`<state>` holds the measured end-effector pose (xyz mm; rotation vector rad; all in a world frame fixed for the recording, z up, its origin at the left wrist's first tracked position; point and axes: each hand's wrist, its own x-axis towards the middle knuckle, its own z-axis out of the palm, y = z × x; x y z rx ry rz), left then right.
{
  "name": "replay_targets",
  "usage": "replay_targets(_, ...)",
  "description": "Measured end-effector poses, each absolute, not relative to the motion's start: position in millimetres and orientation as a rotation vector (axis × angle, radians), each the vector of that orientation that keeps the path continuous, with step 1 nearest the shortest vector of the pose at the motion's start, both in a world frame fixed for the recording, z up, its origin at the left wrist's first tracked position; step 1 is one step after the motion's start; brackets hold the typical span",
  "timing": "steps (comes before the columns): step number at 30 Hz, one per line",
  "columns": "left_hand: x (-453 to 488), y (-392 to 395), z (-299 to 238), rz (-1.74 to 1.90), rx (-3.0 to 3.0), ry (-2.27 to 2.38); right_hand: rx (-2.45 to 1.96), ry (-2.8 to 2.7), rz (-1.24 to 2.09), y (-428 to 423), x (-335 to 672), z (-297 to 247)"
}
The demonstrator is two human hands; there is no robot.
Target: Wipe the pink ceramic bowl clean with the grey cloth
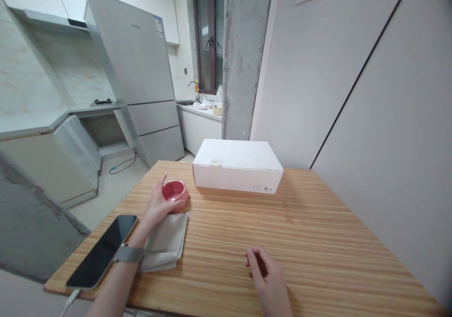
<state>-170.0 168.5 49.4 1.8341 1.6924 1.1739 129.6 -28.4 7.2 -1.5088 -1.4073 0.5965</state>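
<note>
Upright pink bowl [173, 191], mouth up, clasped by left hand [156, 212] fingers [163, 182]; right hand [270, 279] curled.

Glossy pink ceramic bowl [174, 191], matt beige cloth [165, 241], striped wood-grain table [318, 241], matt white cardboard box [237, 165].

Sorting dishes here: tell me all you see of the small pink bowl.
The small pink bowl is round, glossy, ceramic-looking, thick-walled, its shallow hollow apparently empty. It stands upright on the wooden table, beyond a folded beige cloth, left of the white box. The left hand cups its left side.
</note>
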Motion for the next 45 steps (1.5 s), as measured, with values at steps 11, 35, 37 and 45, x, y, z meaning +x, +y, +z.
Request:
replay_targets(11,-111.0,140.9,72.7,1.313,1.832,1.55,-1.5,-1.401,0.637,-26.9,128.6,6.5)
replay_targets(35,21.3,125.4,55.2,1.097,1.974,1.157,-1.443,-1.378,0.659,-25.6,124.4,10.6)
replay_targets(37,20.6,123.2,58.8,1.052,1.975,1.164,-1.443,-1.373,0.652,-25.5,124.7,11.3)
replay_targets(45,-71.1,71.6,80.7,0.682,2.34,1.548,-1.46,-1.385,0.653,-26.1,124.5,13.3)
